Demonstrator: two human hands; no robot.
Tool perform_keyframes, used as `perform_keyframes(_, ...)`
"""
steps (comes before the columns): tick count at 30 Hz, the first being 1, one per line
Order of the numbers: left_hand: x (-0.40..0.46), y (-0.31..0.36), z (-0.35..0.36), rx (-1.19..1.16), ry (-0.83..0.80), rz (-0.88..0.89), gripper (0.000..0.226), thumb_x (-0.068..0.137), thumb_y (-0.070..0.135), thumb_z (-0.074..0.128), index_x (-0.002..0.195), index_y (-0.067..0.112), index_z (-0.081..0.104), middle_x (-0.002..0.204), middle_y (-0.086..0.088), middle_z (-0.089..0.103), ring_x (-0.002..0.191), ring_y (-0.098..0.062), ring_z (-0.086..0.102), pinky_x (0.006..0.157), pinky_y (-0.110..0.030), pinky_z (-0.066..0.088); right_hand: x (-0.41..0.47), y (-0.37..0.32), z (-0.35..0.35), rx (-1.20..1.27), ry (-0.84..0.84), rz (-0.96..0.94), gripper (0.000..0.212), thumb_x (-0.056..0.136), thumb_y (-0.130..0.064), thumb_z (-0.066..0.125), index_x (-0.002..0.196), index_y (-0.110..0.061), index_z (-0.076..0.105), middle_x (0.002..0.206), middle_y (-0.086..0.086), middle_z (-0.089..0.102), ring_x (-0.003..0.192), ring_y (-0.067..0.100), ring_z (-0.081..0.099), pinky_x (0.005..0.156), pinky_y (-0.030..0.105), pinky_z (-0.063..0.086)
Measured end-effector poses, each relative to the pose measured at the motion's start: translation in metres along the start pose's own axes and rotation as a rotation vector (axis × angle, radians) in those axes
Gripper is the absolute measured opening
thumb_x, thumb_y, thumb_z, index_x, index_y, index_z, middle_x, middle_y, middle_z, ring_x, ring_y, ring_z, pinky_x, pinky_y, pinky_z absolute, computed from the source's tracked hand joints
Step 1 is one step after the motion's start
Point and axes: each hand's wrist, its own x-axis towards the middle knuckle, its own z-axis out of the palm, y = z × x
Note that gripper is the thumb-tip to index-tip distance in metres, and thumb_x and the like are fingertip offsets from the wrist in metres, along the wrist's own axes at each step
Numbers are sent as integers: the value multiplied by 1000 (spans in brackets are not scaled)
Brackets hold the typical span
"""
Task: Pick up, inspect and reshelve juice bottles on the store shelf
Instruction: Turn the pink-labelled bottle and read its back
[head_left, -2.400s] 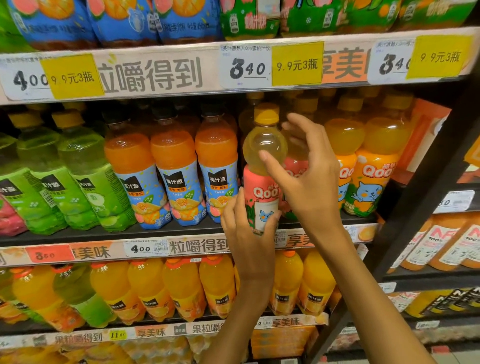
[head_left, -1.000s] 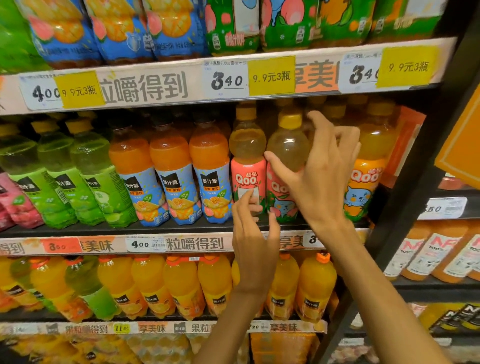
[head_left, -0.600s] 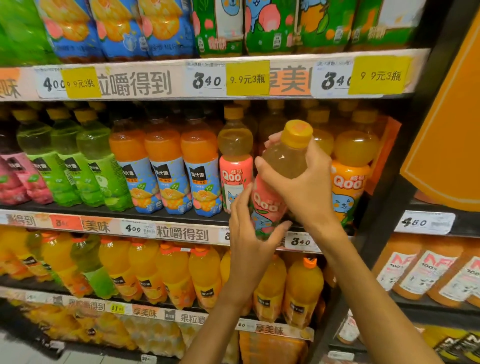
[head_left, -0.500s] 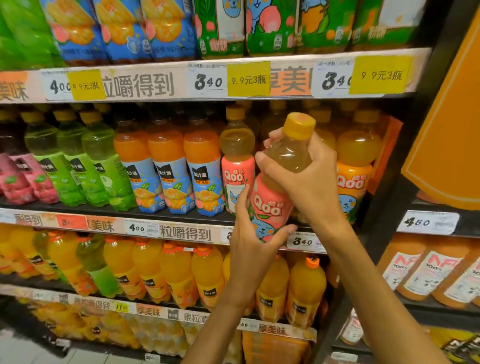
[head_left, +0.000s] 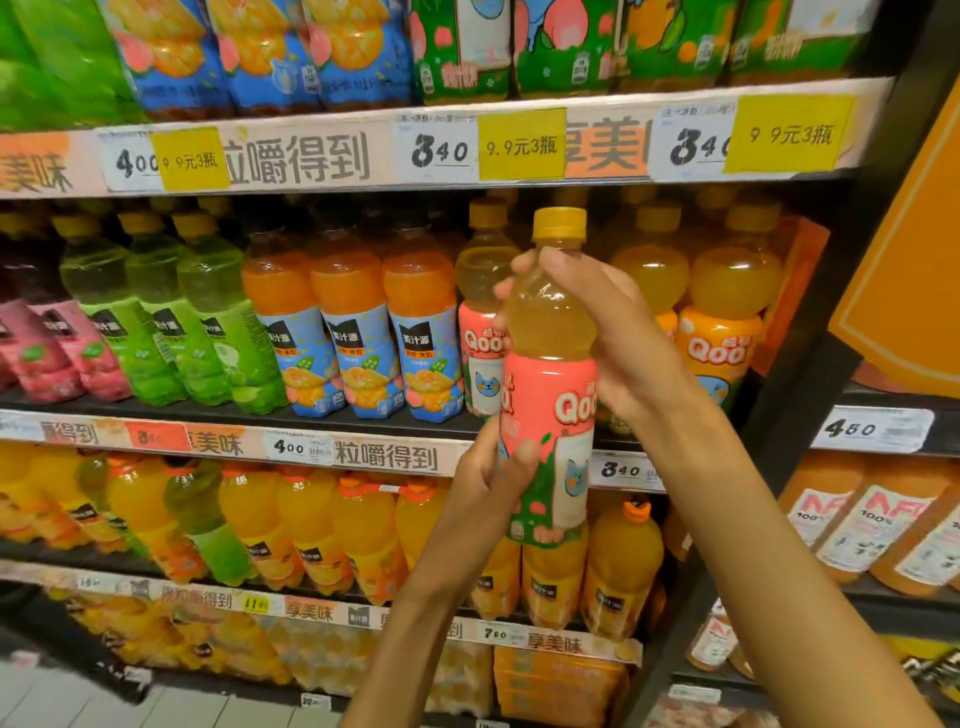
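Now the pink Qoo bottle is off the shelf and out in front of it, held up straight in both hands; a moment ago it was tipped to one side, and before that it stood in its row. Its yellow cap points up, and the juice inside looks pale yellow.

Closest to us, the left hand holds the bottom part of the bottle. Its thumb presses on the pink label and its fingers curl around the back. The right hand holds the top part, with fingers wrapped around the round clear bit just under the cap. Both hands grip the bottle tight.

Behind the bottle is the middle shelf, with a strip of price tags along its front edge. Another pink Qoo bottle stands there, just to the left of the held one. To the right stand orange Qoo bottles. More to the left are three orange juice bottles with blue labels, then green bottles, then pink ones at the edge.

Lower down, a shelf holds big yellow juice bottles. Up high, the top shelf has yellow price stickers on its edge, and blue and green packs stand on it. Far to the right is an orange sign.
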Motion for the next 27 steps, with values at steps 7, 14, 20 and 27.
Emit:
perform_keyframes(7, -8, 3, 6, -111, 70, -52, 47, 81, 62, 47, 109, 30, 68, 106, -5, 72, 96, -21, 69, 75, -29, 56, -13, 5, -1, -57, 159, 41, 20, 91, -37, 61, 88, -21, 72, 86, -1, 74, 83, 10, 70, 71, 25, 56)
perform_keyframes(14, -19, 1, 3, -358, -127, -242, 64, 91, 60, 33, 121, 13, 63, 101, -17, 70, 87, -28, 69, 78, -41, 56, -8, 9, -3, 212, 48, 218, 31, 82, -34, 57, 98, -8, 63, 90, 9, 72, 80, 21, 70, 68, 32, 58)
perform_keyframes(20, -17, 9, 6, 17, -24, -124, 49, 79, 73, 33, 107, 50, 65, 111, 9, 71, 106, -8, 65, 89, -28, 53, -13, 11, -6, -89, 169, 89, 16, 89, -31, 65, 91, -16, 72, 90, 4, 74, 87, 18, 70, 80, 34, 56)
perform_keyframes(27, -24, 21, 9, -273, -122, -253, 69, 90, 66, 28, 118, 15, 64, 92, -16, 69, 77, -25, 68, 68, -33, 55, -9, 2, -7, 111, 164, 217, 30, 84, -33, 63, 99, -7, 68, 104, 13, 70, 99, 27, 68, 90, 40, 53)
